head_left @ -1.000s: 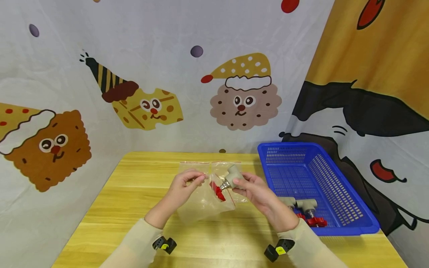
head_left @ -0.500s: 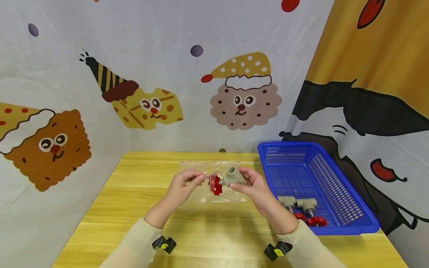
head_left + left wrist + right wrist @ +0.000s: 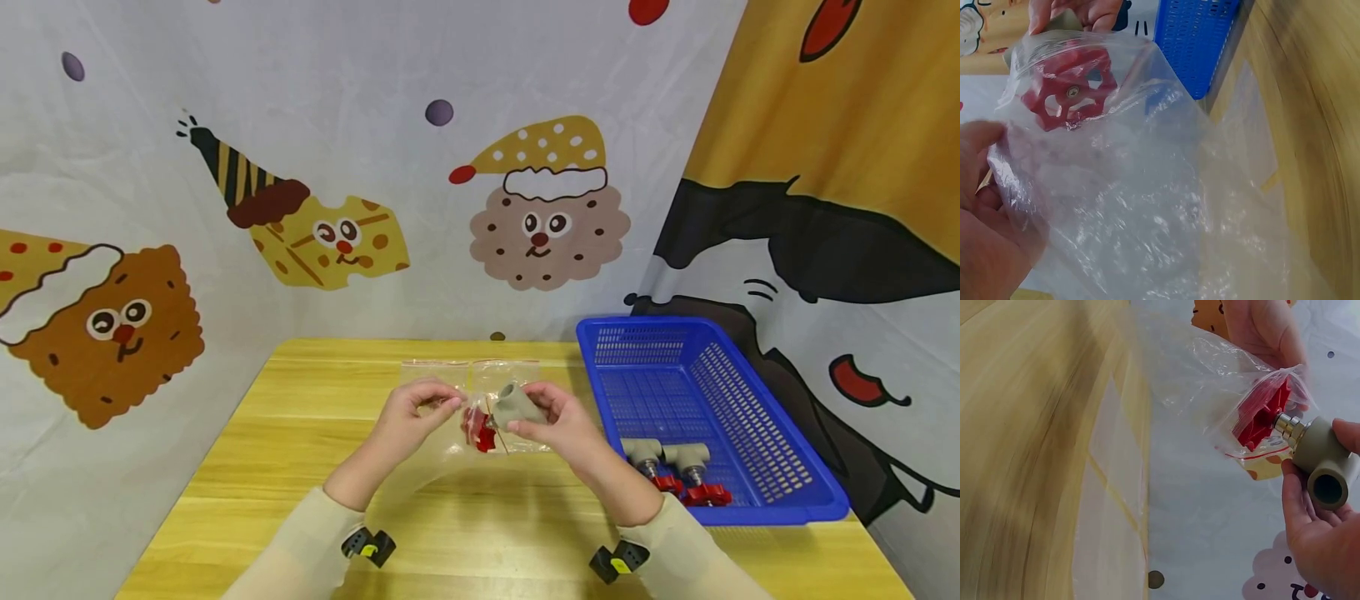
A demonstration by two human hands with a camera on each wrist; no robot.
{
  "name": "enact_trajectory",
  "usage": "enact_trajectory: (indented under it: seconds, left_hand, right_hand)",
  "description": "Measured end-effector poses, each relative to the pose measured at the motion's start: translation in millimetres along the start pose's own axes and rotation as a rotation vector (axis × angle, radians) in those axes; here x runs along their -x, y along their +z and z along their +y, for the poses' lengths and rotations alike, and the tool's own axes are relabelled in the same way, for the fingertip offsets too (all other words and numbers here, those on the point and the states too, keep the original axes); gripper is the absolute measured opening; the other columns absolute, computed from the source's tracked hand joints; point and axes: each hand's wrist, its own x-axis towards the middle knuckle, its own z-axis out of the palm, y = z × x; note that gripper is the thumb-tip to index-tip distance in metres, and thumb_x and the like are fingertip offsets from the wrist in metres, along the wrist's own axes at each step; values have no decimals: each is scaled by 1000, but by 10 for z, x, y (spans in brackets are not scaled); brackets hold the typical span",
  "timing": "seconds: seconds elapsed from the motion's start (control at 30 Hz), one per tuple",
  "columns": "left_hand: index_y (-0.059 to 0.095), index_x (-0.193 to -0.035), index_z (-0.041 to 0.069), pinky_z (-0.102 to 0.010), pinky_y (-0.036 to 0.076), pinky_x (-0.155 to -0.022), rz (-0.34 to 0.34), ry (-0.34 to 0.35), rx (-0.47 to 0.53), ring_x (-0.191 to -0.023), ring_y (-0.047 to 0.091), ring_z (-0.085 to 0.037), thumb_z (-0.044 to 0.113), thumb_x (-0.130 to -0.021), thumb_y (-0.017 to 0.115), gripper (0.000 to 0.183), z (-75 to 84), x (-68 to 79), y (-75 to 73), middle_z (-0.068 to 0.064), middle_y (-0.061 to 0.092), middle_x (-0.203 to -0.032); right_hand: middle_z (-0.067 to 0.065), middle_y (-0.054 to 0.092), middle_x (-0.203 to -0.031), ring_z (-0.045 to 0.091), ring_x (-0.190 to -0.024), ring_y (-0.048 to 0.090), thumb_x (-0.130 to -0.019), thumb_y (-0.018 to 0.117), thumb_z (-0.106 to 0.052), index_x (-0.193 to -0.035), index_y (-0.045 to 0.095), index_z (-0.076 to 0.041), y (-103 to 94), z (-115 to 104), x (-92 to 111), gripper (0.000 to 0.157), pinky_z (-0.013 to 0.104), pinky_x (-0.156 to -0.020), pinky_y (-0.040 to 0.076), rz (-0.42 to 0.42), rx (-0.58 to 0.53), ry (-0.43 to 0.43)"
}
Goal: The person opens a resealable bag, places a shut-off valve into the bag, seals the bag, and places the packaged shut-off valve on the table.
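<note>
My right hand (image 3: 562, 425) grips the grey tee-shaped body of a stop valve (image 3: 1319, 450). The valve's red handwheel (image 3: 1071, 87) points left and sits inside the mouth of a clear zip bag (image 3: 1116, 181). My left hand (image 3: 416, 421) pinches the bag's edge near its opening, thumb against fingers. In the right wrist view the bag's red-lined mouth surrounds the handwheel, while the metal stem and grey body stay outside. The bag's lower part hangs loose below the left hand.
Two flat clear zip bags (image 3: 435, 372) lie on the wooden table (image 3: 300, 433) behind the hands. At the right stands a blue basket (image 3: 750, 400) with two more grey valves (image 3: 686, 456) with red handwheels near its front left corner. A printed curtain hangs behind.
The right hand has turned the valve and moved it slightly left, so its handwheel has gone into the bag's mouth. The left hand stays nearly in place, pinching the bag.
</note>
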Motion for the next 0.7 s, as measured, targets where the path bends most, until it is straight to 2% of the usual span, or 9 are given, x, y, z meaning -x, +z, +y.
enact_trajectory:
  seconds: [0.17,0.37,0.53,0.7]
  left_hand:
    - [72,-89,14,-30,55,-81,-2,-32,4,-88,65,-12,17,-85,71,5,4,4,-7,0,71,-91]
    - [71,-89,11,-24,55,-81,7,-91,51,-91,68,-15,16,-84,72,7,2,-9,-8,-3,72,-91]
    - [72,-87,12,-24,55,-77,24,-87,31,-86,67,-12,18,-84,73,7,2,-15,-5,-2,72,-88]
    - [71,-86,11,-26,55,-80,10,-83,42,-86,67,-11,18,-83,73,8,1,-17,-2,-2,72,-88]
  right_hand:
    - [12,61,-116,18,-100,57,-77,76,-2,-120,52,1,4,-2,15,48,27,-85,49,-30,-10,-34]
    - [7,62,-103,14,-89,62,-77,76,-4,-109,52,1,33,-10,19,40,26,-74,53,9,-81,8]
    - [4,62,-98,12,-83,63,-77,76,-3,-103,51,2,51,1,19,36,26,-70,54,-2,-100,5]
    - [5,63,-104,13,-87,64,-75,78,-4,-105,51,4,72,18,23,41,26,-72,56,-57,-84,-38]
